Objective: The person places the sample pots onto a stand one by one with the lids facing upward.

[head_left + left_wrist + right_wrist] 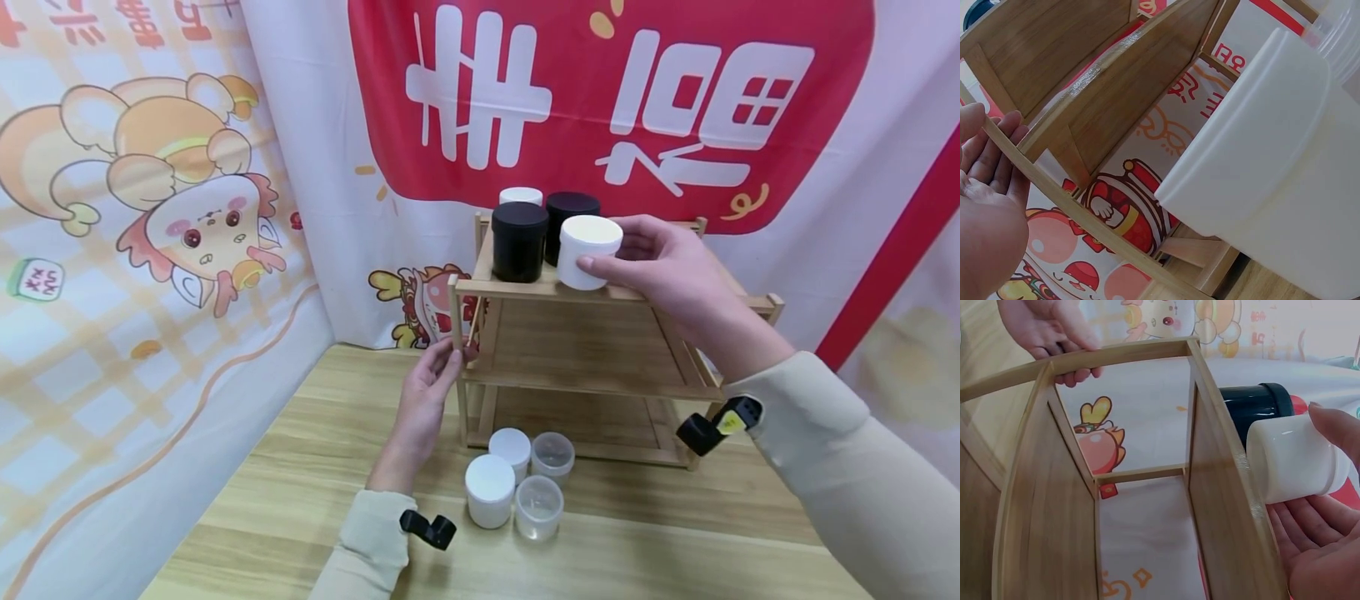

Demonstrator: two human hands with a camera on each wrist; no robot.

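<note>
My right hand holds a white lidded jar at the front edge of the top board, thumb on its near side. In the right wrist view, fingers lie under the white jar, beside a black jar. Two black jars and another white jar, mostly hidden, stand on that board. My left hand grips the left front post of the wooden shelf rack; in the right wrist view, fingers of the left hand curl round this bar.
In front of the rack, two white lidded jars and two translucent jars stand close together on the wooden table. A printed curtain hangs behind, another along the left side.
</note>
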